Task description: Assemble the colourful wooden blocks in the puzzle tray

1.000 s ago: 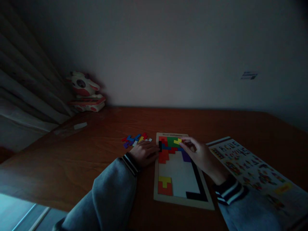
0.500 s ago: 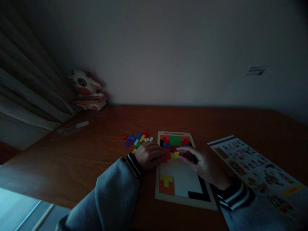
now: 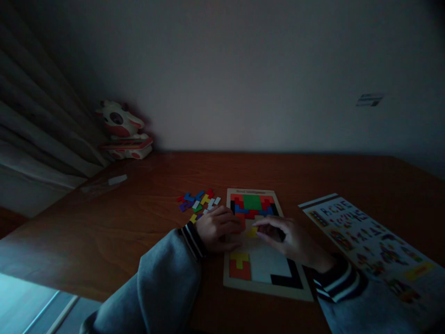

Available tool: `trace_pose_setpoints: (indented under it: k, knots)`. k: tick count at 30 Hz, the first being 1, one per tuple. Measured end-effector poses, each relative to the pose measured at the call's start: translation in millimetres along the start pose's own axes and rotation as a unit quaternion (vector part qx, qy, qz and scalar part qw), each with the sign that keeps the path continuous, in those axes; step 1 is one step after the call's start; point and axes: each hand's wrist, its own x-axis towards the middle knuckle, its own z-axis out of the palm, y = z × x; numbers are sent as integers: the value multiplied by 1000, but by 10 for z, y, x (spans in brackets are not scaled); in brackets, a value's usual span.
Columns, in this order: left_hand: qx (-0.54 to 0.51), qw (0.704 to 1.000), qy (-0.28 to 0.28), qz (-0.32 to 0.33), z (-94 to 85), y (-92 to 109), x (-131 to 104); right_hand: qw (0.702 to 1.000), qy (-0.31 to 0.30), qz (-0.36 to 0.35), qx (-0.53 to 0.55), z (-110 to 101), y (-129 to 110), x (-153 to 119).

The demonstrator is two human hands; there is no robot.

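Note:
My right hand (image 3: 290, 236) pinches a yellow puzzle piece (image 3: 252, 232) between thumb and fingertips, over the middle of the puzzle board (image 3: 264, 292). My left hand (image 3: 220, 227) lies across the board's left edge, palm down with its fingers stretched out toward the yellow piece. The tips touch or hover over the board; which of the two I cannot tell. At the board's top sit a green block (image 3: 252, 202) and red, blue and black pieces. Lower left, a yellow T-shaped piece (image 3: 239, 259) is set in an orange one. A black piece (image 3: 287, 281) fills the lower right corner.
Loose coloured puzzle pieces (image 3: 200, 199) lie in a pile left of the board. A printed pattern sheet (image 3: 368, 241) rests on the right of the wooden table (image 3: 139, 222). A cow-shaped toy (image 3: 123, 127) stands at the back left by a curtain (image 3: 45, 111).
My right hand has drawn the yellow piece slightly down the board, toward me. My left hand has shifted a little toward me too, uncovering more of the loose pieces.

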Motion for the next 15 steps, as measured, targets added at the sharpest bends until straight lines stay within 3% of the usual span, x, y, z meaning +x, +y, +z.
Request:
trace_pose_setpoints:
  k: [3,7,15]
  knots:
    - [1,1000,0,-8,8,43,3,999,-33,29,-6,-16,-36,-12]
    - [0,998,-44,-33,-14,114,19,994,-88,58,-15,-4,-35,-40]
    - [-23,996,-71,-53,-62,143,33,990,-128,27,-54,37,-77,-58]
